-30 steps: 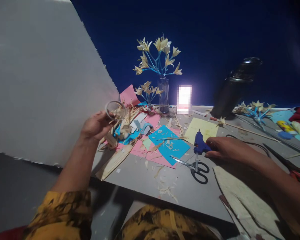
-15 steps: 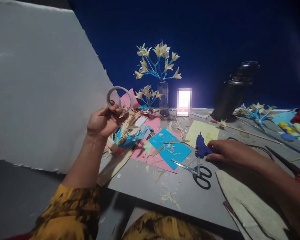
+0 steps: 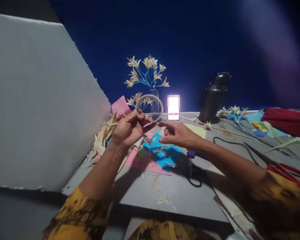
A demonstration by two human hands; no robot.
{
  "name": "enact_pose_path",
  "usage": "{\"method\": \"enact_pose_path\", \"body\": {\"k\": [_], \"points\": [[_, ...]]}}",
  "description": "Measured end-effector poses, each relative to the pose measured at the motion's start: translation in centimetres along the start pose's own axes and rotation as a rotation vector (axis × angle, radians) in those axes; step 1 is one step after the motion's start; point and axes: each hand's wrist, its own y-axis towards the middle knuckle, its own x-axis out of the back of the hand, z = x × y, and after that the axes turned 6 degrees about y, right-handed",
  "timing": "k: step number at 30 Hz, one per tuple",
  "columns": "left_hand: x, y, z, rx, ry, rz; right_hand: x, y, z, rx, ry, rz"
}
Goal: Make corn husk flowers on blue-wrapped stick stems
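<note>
Fingers of the left hand [image 3: 126, 130] grasp a pale ring [image 3: 150, 96] at the centre of the frame as the right hand [image 3: 178, 133], thumb and forefinger parted, hovers at its lower right; contact cannot be told. Right of centre, a lit phone [image 3: 173, 106] displays a red bar, its lettering illegible. A dark flask [image 3: 212, 101] stands farther right on the tabletop [image 3: 145, 193].

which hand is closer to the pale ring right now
Left. The left hand holds the pale ring at its lower left; the right hand is just below its lower-right edge, contact unclear.
</note>
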Motion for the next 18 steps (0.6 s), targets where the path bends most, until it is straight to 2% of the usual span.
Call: {"method": "enact_pose_path", "body": {"k": [4, 7, 10, 13, 16, 18], "points": [[-1.4, 0.5, 1.2, 0.013, -0.015, -0.003, -2.3, 2.3, -0.4, 0.018, 0.289, 0.061], [-1.5, 0.8, 0.9, 0.009, -0.048, -0.021, -2.3, 2.3, -1.0, -0.023, 0.346, -0.02], [-0.3, 0.8, -1.1, -0.07, -0.078, -0.068, -0.9, 1.3, -1.6, -0.05, 0.24, -0.153], [1.7, 0.1, -4.2, -0.215, -0.048, -0.185, 0.8, 0.2, -2.7, -0.088, 0.202, -0.229], [3.6, -1.1, -7.2, -0.32, -0.046, -0.229, 2.0, -0.5, -4.2, -0.19, 0.211, -0.288], [4.4, -1.9, -8.5, -0.388, -0.003, -0.235, 2.3, -0.6, -4.9, -0.24, 0.253, -0.285]]}}
